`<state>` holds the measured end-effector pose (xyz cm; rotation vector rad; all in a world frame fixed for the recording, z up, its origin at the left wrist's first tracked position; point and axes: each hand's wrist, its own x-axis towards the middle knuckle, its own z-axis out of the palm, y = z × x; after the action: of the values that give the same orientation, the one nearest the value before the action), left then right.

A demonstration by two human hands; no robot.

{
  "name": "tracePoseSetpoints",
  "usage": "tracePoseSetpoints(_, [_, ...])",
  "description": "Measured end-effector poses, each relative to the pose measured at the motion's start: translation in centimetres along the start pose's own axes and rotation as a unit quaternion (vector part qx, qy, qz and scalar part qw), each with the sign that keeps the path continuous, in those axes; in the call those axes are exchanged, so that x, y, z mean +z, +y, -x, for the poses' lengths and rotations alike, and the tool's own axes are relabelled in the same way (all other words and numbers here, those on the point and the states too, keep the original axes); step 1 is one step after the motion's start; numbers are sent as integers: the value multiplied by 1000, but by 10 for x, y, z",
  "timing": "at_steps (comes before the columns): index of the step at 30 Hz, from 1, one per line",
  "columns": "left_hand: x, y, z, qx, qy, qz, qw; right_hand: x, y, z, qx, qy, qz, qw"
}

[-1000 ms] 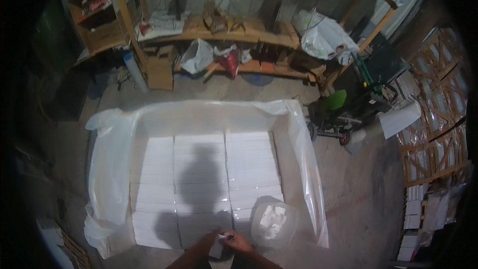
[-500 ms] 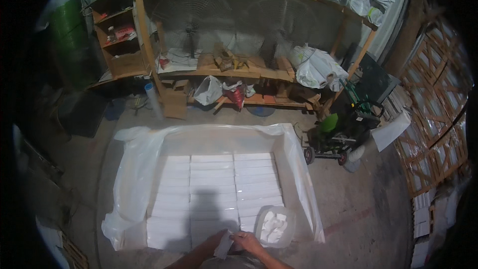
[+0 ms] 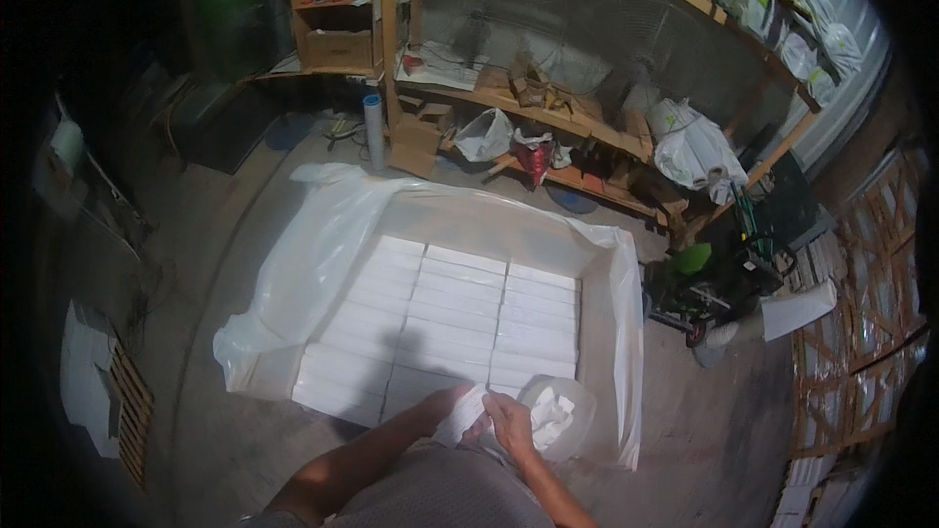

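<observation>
Close to my body, both hands meet at a small white paper sheet [image 3: 460,418]. My left hand [image 3: 442,405] grips its left side, and my right hand [image 3: 509,420] pinches its right edge. Just right of my right hand stands a translucent tub [image 3: 584,409] holding white paper pieces [image 3: 550,411]. The tub rests in the near right corner of a large box lined with clear plastic [image 3: 303,259]. Inside that box, white flat packs [image 3: 455,308] lie in three columns. Part of the near packs is hidden by my arms.
Beyond the box, a wooden shelf [image 3: 577,122] carries cardboard, fans and plastic-wrapped rolls [image 3: 690,152]. A wheeled machine [image 3: 714,279] stands right of the box, near a wrapped pallet stack [image 3: 851,332]. A blue-topped tube [image 3: 374,132] stands behind. At left is a wooden pallet [image 3: 132,411].
The view has turned, so the shelf and box appear tilted and my forearms show more. My hands still hold the paper, which now appears more spread between them.
</observation>
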<state>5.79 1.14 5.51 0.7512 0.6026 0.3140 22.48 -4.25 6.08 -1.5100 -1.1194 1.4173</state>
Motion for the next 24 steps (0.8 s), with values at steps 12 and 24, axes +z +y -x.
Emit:
tracePoseSetpoints(12, [-32, -37, -5, 44, -36, 43, 997, -18, 4, -6, 35, 162, -95, 982])
tracePoseSetpoints(24, [4, 4, 1, -17, 144, -49, 988, -15, -8, 4, 73, 64, -127, 987])
